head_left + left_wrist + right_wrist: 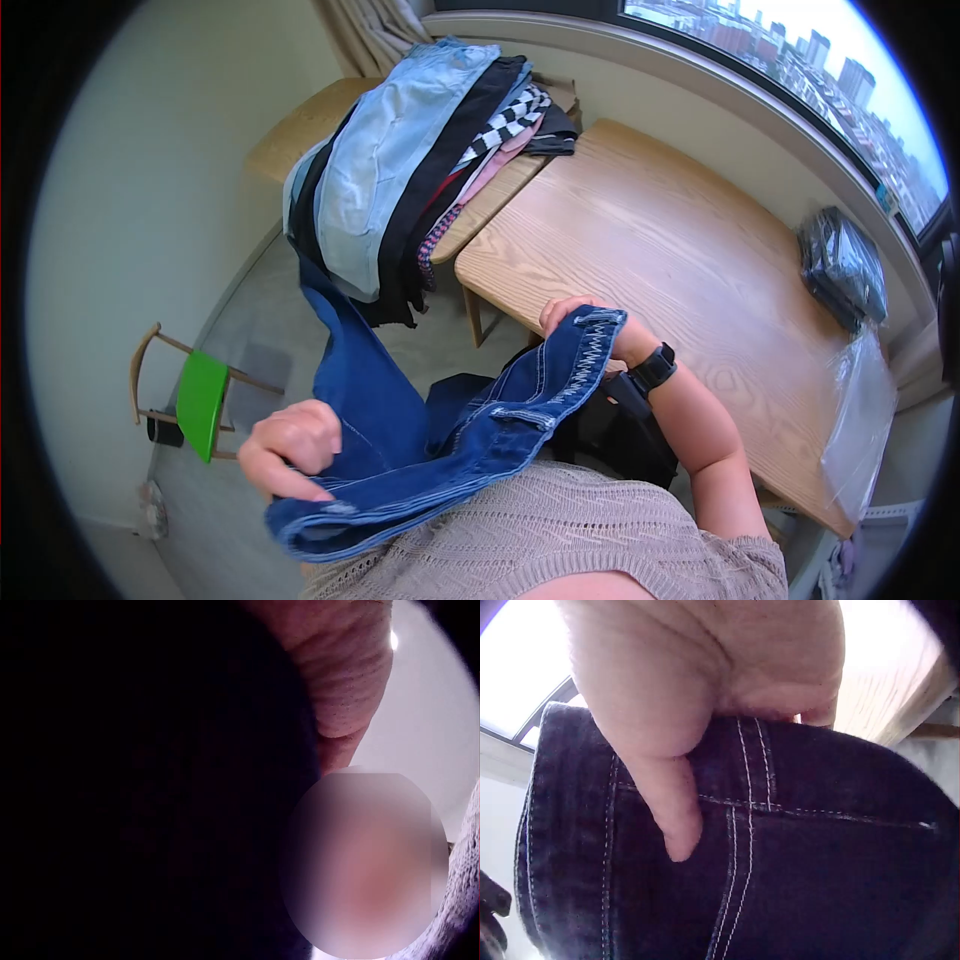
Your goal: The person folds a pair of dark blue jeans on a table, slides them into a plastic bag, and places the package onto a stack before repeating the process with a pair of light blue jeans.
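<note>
Dark blue jeans (370, 400) hang in front of the person's body, their waistband stretched between both hands. At its lower left end the left hand (293, 450) grips the waistband with curled fingers. The right hand (590, 322), below a black watch, holds the other end, its fingers partly hidden by the denim. In the right wrist view, the thumb of the right hand (705, 682) lies over the stitched denim (817, 862). Dark cloth (150, 780) fills much of the left wrist view, beside part of the left hand (349, 675); its fingertips are hidden there.
A pile of folded clothes (365, 170), light blue jeans on top, lies on a wooden table at the back left. Another wooden table (640, 230) stands to its right, with plastic-wrapped items (843, 265) at its far right. A green-seated chair (203, 405) stands on the left.
</note>
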Tool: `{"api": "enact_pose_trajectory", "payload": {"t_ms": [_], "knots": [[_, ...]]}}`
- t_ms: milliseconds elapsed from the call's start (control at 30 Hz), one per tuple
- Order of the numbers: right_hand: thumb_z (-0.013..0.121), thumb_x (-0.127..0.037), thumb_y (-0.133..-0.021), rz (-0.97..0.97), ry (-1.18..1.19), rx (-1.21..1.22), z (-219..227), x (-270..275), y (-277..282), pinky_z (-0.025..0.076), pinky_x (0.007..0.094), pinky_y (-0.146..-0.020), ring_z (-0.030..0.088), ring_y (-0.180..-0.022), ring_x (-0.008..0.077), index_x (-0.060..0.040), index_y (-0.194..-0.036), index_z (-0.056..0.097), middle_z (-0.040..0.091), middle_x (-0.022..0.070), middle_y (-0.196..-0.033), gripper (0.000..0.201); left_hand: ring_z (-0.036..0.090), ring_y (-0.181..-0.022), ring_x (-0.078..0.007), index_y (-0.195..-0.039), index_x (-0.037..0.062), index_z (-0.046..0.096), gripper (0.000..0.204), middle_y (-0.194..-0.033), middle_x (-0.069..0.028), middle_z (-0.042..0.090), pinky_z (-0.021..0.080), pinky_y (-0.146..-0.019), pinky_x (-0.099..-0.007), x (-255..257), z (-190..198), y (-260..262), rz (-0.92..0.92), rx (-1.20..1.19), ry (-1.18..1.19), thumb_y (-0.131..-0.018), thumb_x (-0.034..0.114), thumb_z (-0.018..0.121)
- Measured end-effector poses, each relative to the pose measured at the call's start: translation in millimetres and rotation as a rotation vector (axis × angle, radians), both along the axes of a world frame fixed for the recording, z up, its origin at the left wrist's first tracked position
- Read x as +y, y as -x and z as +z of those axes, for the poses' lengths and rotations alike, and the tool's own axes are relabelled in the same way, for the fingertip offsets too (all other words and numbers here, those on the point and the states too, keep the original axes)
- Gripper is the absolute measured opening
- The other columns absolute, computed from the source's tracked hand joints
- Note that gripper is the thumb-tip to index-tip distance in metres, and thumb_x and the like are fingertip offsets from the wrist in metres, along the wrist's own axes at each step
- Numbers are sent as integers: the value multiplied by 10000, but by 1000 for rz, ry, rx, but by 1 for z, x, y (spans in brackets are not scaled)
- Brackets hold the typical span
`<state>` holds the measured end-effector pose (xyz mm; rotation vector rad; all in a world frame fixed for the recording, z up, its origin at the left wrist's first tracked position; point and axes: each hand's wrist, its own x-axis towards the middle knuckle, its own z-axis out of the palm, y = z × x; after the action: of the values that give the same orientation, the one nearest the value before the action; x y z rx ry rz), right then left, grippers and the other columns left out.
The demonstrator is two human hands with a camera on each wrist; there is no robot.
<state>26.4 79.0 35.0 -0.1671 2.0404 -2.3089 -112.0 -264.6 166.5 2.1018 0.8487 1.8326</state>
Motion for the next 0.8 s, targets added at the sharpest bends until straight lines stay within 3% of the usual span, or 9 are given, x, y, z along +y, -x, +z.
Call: {"api": "enact_pose_trajectory", "payload": {"t_ms": [67,133,200,233,267,333,400,633,800], "knots": [[646,-36,-828,-14,38,202,21,-9,1,493,286,-798,601,-869,187,-8,-845,645,633,96,-920,32,502,-524,-135,-707,58,607,124,-681,-21,488,430,-648,-305,-20,8,15,-119,72,-8,-810,98,665],[652,-59,-835,-72,-56,148,36,-5,1,480,338,-874,597,-982,212,4,-945,646,642,115,-1042,127,497,-571,-117,-707,93,546,170,-666,-1,444,415,-643,-296,-39,2,1,10,-193,-199,-837,137,647],[591,-49,-877,-160,236,159,45,-10,2,438,307,-922,569,-1013,144,-14,-1090,623,637,42,-1093,218,479,-593,-111,-747,118,485,188,-673,15,414,405,-633,-287,-46,0,-24,461,-413,-311,-865,182,616],[577,-69,-900,-175,243,205,54,-11,6,428,309,-940,567,-1016,138,-15,-1169,587,629,25,-1114,274,457,-609,-119,-789,133,450,206,-691,27,399,391,-610,-278,-59,-11,-23,668,-783,-347,-865,200,629],[586,-91,-908,-177,333,229,64,-13,12,435,306,-930,573,-1011,139,-12,-1168,583,634,30,-1104,272,568,-1078,-252,-1314,-15,418,475,-1202,-154,562,453,-953,-413,-70,-11,-2,232,-612,-90,-900,164,569],[591,-111,-914,-291,341,224,78,-14,29,441,295,-918,582,-995,137,-10,-1156,588,638,36,-1091,262,568,-1065,-227,-1305,-32,424,474,-1209,-133,559,434,-964,-377,-83,-23,26,1038,-467,-53,-883,98,596],[594,-119,-914,-370,372,226,95,-19,50,449,279,-884,594,-959,131,4,-1124,600,647,44,-1069,244,573,-1035,-194,-1271,-38,458,460,-1183,-119,579,425,-958,-339,-65,-24,51,1248,-547,110,-857,51,637],[615,-148,-900,-463,291,117,130,-39,113,467,266,-806,606,-917,119,3,-1075,638,668,51,-1026,232,585,-963,-146,-1177,-31,542,358,-1089,-91,627,449,-894,-296,-47,-17,117,1159,-677,284,-898,173,637],[621,-197,-906,-304,258,127,163,-54,129,478,268,-799,626,-886,138,-18,-1097,633,664,54,-1059,262,584,-989,-145,-1193,3,562,362,-1114,-75,630,437,-920,-293,-83,43,110,1393,-620,-62,-933,254,588]]}}
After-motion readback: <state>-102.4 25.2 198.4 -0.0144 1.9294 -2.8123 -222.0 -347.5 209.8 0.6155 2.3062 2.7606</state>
